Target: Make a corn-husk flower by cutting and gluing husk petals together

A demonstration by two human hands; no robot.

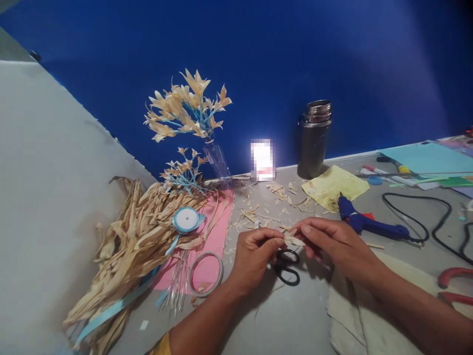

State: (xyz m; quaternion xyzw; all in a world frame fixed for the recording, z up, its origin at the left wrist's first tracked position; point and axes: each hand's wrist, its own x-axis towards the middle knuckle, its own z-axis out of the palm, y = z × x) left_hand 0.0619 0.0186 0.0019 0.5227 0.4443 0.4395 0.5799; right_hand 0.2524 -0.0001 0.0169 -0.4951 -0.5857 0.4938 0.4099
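My left hand point(254, 254) pinches a small pale piece of dried husk point(294, 241), shaped like a petal, between thumb and fingers. From the other side, my right hand point(327, 239) has its bent fingers at the same piece, and its fingertips are partly hidden. Just below the hands, the black handles of a pair of scissors point(290, 276) show on the table; the blades are hidden. Husk scraps point(249, 214) lie scattered beyond my fingers. A blue glue gun point(369, 224) lies to the right of my right hand.
Left are a dried husk bundle point(125, 231), ribbon spool point(185, 220), tape roll point(220, 276), wires point(178, 286) and pink paper point(218, 217). Husk flowers point(181, 106) stand in a clear bottle point(218, 158). A dark flask point(314, 143), yellow sheet point(336, 185), black cord point(441, 202) and red-handled tool point(453, 297) also lie around.
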